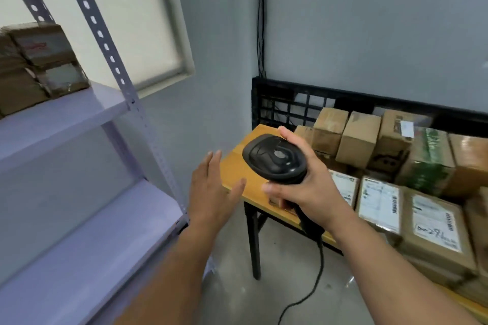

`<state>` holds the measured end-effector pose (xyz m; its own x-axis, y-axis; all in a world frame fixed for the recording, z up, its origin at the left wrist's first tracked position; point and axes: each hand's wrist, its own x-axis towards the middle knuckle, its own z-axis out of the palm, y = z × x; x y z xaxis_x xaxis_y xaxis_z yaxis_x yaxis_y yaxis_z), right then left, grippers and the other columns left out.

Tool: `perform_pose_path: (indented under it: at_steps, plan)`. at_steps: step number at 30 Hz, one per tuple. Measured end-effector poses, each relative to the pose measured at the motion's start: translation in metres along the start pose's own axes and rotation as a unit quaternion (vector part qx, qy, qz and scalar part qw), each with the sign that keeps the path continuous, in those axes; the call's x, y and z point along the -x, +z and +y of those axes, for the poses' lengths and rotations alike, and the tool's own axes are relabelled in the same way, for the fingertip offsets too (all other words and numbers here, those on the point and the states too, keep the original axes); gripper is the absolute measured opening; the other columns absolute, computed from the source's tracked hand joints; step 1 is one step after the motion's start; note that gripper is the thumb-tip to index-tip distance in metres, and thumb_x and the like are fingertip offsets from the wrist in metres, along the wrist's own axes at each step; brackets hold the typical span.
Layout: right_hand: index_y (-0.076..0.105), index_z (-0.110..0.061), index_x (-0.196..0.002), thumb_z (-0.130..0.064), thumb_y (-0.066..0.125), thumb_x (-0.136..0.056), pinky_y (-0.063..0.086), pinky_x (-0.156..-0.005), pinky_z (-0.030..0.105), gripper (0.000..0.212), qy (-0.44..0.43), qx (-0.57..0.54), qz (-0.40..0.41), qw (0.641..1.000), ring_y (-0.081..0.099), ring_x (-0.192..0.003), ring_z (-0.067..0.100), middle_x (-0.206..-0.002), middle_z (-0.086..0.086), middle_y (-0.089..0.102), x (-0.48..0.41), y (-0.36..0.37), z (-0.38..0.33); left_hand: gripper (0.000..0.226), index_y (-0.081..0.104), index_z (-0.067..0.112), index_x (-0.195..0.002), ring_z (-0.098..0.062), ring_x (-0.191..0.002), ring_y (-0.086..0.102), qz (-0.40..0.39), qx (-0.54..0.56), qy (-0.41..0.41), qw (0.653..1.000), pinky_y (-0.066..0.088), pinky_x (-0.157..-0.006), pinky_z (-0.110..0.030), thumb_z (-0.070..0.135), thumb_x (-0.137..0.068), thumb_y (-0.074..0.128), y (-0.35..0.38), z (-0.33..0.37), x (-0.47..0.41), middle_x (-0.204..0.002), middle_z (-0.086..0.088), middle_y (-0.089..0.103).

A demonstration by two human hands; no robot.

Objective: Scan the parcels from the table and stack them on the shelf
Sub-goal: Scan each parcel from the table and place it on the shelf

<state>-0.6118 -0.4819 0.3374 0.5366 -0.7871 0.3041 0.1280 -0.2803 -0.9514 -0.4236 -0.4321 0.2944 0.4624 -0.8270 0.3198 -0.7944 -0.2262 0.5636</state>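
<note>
My right hand (309, 185) grips a black handheld barcode scanner (274, 159) over the left end of the wooden table (237, 169). Its cable (315, 282) hangs to the floor. My left hand (211, 192) is empty, fingers spread, between the table's left edge and the shelf. Several cardboard parcels (383, 200) with white labels lie on the table to the right, with taller boxes (359, 137) behind them. Brown parcels (39, 66) sit stacked on the upper board of the grey metal shelf (79, 111) at the left.
A black wire grid panel (285, 103) stands at the table's back edge against the grey wall. The shelf's slotted upright (118, 74) runs diagonally between shelf and table. A lower shelf board (87, 245) lies below. A window with a blind (137, 21) is behind the shelf.
</note>
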Motion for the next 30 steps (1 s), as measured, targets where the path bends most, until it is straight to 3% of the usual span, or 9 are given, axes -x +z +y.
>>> perform_pose_path:
  at_steps: [5, 7, 10, 14, 16, 19, 22, 27, 30]
  plan:
    - [0.04, -0.038, -0.144, -0.001, 0.085, -0.067, 0.055, -0.052, 0.031, 0.097, 0.0, -0.005, 0.034, 0.999, 0.067, -0.074, 0.013, -0.124, -0.007, 0.059, 0.02, -0.053, -0.005, 0.079, 0.023, 0.017, -0.152, -0.021, -0.144, 0.02, -0.037, 0.032, 0.018, 0.999, 0.018, -0.118, -0.036, 0.045, -0.09, 0.062, 0.036, 0.049, 0.005, -0.157, -0.005, 0.025]
    - [0.04, -0.039, -0.143, -0.011, 0.086, -0.062, 0.057, -0.052, 0.031, 0.097, 0.0, -0.014, 0.05, 0.999, 0.068, -0.082, 0.011, -0.125, -0.01, 0.059, 0.026, -0.068, -0.005, 0.078, 0.019, 0.021, -0.153, -0.019, -0.145, 0.017, -0.055, 0.033, 0.022, 0.998, 0.018, -0.119, -0.037, 0.048, -0.091, 0.058, 0.047, 0.064, 0.007, -0.158, -0.002, 0.022]
    - [0.04, -0.041, -0.142, -0.014, 0.091, -0.063, 0.058, -0.065, 0.02, 0.098, -0.009, 0.011, 0.074, 0.997, 0.068, -0.096, 0.011, -0.125, -0.012, 0.061, 0.031, -0.086, 0.0, 0.078, 0.017, 0.022, -0.153, -0.019, -0.145, 0.016, -0.078, 0.038, 0.027, 0.996, 0.018, -0.117, -0.036, 0.048, -0.092, 0.057, 0.061, 0.08, 0.005, -0.158, -0.001, 0.021]
    - [0.039, -0.038, -0.143, -0.009, 0.084, -0.062, 0.055, -0.047, 0.029, 0.098, 0.02, -0.009, 0.109, 0.994, 0.067, -0.065, 0.012, -0.123, -0.007, 0.059, 0.038, -0.106, 0.001, 0.077, 0.017, 0.023, -0.154, -0.018, -0.145, 0.014, -0.105, 0.048, 0.03, 0.993, 0.019, -0.117, -0.037, 0.045, -0.092, 0.057, 0.082, 0.092, 0.0, -0.158, 0.0, 0.021]
    - [0.039, -0.039, -0.144, -0.019, 0.088, -0.058, 0.057, -0.051, 0.03, 0.102, 0.03, 0.003, 0.12, 0.992, 0.068, -0.074, 0.014, -0.125, -0.009, 0.058, 0.038, -0.117, 0.005, 0.075, 0.017, 0.022, -0.154, -0.019, -0.145, 0.014, -0.117, 0.047, 0.026, 0.992, 0.019, -0.116, -0.037, 0.043, -0.094, 0.056, 0.093, 0.093, -0.005, -0.158, -0.001, 0.022]
    - [0.039, -0.044, -0.144, -0.032, 0.094, -0.055, 0.057, -0.075, 0.032, 0.105, 0.037, 0.033, 0.138, 0.989, 0.064, -0.088, 0.012, -0.128, -0.016, 0.058, 0.033, -0.129, 0.014, 0.07, 0.019, 0.021, -0.153, -0.022, -0.142, 0.02, -0.127, 0.049, 0.013, 0.991, 0.024, -0.114, -0.04, 0.04, -0.096, 0.053, 0.109, 0.088, -0.015, -0.155, -0.003, 0.027]
    - [0.038, -0.044, -0.144, -0.026, 0.094, -0.058, 0.059, -0.071, 0.029, 0.104, 0.06, 0.038, 0.153, 0.986, 0.066, -0.098, 0.014, -0.123, -0.021, 0.06, 0.028, -0.137, 0.026, 0.069, 0.018, 0.02, -0.153, -0.024, -0.138, 0.026, -0.157, 0.052, -0.024, 0.986, 0.03, -0.11, -0.042, 0.037, -0.096, 0.052, 0.126, 0.08, -0.031, -0.15, -0.007, 0.031]
    - [0.039, -0.039, -0.145, 0.001, 0.083, -0.067, 0.056, -0.049, 0.029, 0.097, 0.102, 0.017, 0.158, 0.982, 0.067, -0.064, 0.013, -0.126, -0.004, 0.057, 0.014, -0.14, 0.05, 0.069, 0.016, 0.016, -0.154, -0.03, -0.136, 0.03, -0.208, 0.014, -0.084, 0.974, 0.032, -0.108, -0.046, 0.041, -0.098, 0.048, 0.156, 0.059, -0.066, -0.15, -0.013, 0.031]
    - [0.039, -0.042, -0.142, 0.004, 0.081, -0.069, 0.054, -0.047, 0.029, 0.096, 0.127, 0.016, 0.155, 0.98, 0.065, -0.057, 0.009, -0.129, 0.0, 0.057, 0.003, -0.138, 0.068, 0.06, 0.03, 0.01, -0.147, -0.034, -0.126, 0.041, -0.253, -0.016, -0.122, 0.96, 0.038, -0.103, -0.049, 0.043, -0.099, 0.044, 0.177, 0.039, -0.084, -0.139, -0.019, 0.042]
